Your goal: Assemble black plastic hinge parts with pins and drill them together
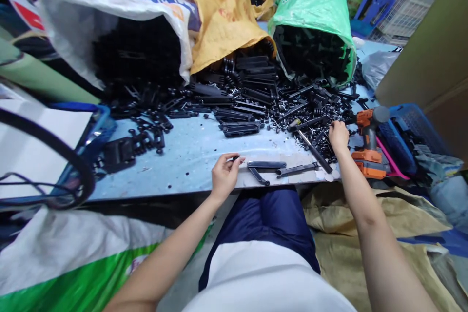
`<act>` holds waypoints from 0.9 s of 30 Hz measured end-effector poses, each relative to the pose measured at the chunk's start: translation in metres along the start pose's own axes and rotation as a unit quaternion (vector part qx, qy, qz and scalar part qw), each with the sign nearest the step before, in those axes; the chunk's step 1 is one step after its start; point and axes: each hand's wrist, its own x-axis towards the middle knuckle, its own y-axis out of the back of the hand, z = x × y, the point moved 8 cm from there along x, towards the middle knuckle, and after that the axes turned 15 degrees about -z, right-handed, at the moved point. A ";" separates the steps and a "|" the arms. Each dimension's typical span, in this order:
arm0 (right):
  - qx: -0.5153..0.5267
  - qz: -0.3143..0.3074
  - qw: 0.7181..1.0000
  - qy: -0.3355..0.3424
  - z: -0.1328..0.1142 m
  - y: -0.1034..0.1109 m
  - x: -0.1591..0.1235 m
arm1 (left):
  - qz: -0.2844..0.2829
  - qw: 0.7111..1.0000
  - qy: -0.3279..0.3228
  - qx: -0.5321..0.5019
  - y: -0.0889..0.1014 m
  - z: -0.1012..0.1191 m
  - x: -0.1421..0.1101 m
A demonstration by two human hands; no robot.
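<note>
My left hand (pixel 224 175) is at the table's front edge, thumb and fingers pinched on a small black part (pixel 236 158) that they mostly cover. Just right of it lies a jointed black arm (pixel 266 165), its shorter link folded out at an angle. Another long black piece (pixel 298 169) rests beside that. My right hand (pixel 339 136) reaches into a heap of screws and small black parts (pixel 320 131), its fingers curled down; what they grip is hidden. Left of that hand, a screwdriver-like tool with a metal shaft and dark handle (pixel 318 153) lies slantwise.
An orange cordless drill (pixel 368 144) stands right of my right hand, near a blue basket (pixel 402 131). White (pixel 66 14), yellow (pixel 226 14) and green (pixel 314 5) sacks lie along the back, black parts spilling out. A black cable (pixel 73 161) loops at left.
</note>
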 end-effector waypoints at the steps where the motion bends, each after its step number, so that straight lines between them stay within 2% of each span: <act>1: 0.001 0.003 1.000 -0.005 0.001 0.001 -0.001 | -0.007 1.000 -0.012 0.008 -0.003 0.003 0.001; 4: -0.010 -0.014 1.000 -0.021 0.001 0.001 -0.003 | -0.032 0.995 -0.060 0.073 -0.012 0.012 0.003; 7: -0.008 -0.047 0.998 -0.030 0.001 0.000 -0.004 | -0.051 0.975 -0.130 0.175 -0.022 0.024 -0.001; 9: 0.005 -0.027 0.999 -0.021 -0.001 0.006 -0.007 | -0.062 0.953 -0.174 0.240 -0.029 0.030 -0.005; 12: 0.029 0.046 0.998 0.027 -0.009 0.020 -0.017 | -0.057 0.931 -0.203 0.298 -0.033 0.034 -0.009; 14: 0.046 0.065 0.995 0.062 -0.015 0.023 -0.024 | -0.051 0.929 -0.205 0.304 -0.032 0.033 -0.009; 17: 0.065 0.055 0.992 0.090 -0.020 0.021 -0.031 | -0.055 0.934 -0.211 0.284 -0.030 0.031 -0.008; 27: 0.072 -0.002 0.994 0.083 -0.012 0.005 -0.045 | -0.060 0.943 -0.213 0.249 -0.025 0.033 -0.009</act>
